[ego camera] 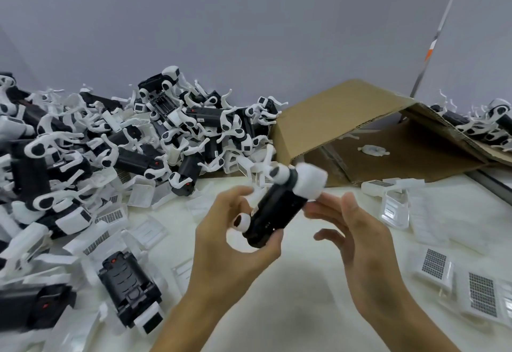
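1. Left hand (235, 229): fingers and thumb curl into a ring round the lower end of a black toy body (273, 210). I log this as a firm hold. The end of the body sits against the thumb side of the palm.
2. Right hand (357, 238): fingers are straight to loosely bent and spread, and they close on nothing. The fingertips (313, 209) reach the upper part of the black toy body. Blur keeps me from telling whether they touch it or sit just beside it.
3. The black toy body is in the air above the table (277, 310), between the two hands, tilted with its upper end up and to the right.
4. That upper end carries a white cap (309, 182), smeared by motion. A small white ring-shaped joint (240, 221) shows on its left side, near the left hand's fingers.
5. Left and back of the table: a deep pile of black-and-white toy parts (124, 135) against the grey wall (249, 32).
6. Front left: one black unit (130, 285) lies flat by itself, with a red dot near its far end.
7. Behind the hands: an open cardboard box (346, 118) on its side, its mouth facing me.
8. Right side: clear plastic trays (435, 265) with grid-printed labels lie scattered on the table.
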`<move>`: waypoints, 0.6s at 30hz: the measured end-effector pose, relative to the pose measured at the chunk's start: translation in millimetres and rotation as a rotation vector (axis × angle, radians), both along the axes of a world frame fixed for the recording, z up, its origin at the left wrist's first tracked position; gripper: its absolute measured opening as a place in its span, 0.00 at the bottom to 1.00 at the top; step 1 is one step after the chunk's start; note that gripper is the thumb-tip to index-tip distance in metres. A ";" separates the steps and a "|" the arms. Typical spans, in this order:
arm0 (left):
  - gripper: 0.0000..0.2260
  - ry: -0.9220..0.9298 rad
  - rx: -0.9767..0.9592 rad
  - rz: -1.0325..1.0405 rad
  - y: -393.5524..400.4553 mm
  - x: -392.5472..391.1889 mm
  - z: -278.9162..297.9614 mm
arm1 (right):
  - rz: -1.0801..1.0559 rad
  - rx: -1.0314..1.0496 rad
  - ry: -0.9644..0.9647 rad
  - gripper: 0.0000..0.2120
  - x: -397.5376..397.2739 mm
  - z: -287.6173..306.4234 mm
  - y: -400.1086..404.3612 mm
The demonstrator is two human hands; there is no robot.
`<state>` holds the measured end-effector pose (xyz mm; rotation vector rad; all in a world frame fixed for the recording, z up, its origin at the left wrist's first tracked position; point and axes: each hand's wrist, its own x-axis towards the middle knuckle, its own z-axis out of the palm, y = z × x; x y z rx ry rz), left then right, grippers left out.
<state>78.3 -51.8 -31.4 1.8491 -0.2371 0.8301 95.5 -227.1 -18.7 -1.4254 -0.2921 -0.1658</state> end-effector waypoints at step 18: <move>0.29 0.686 -1.141 -0.776 -12.4 -10.2 8.5 | 0.202 -0.576 -0.319 0.33 -13.5 -12.8 4.8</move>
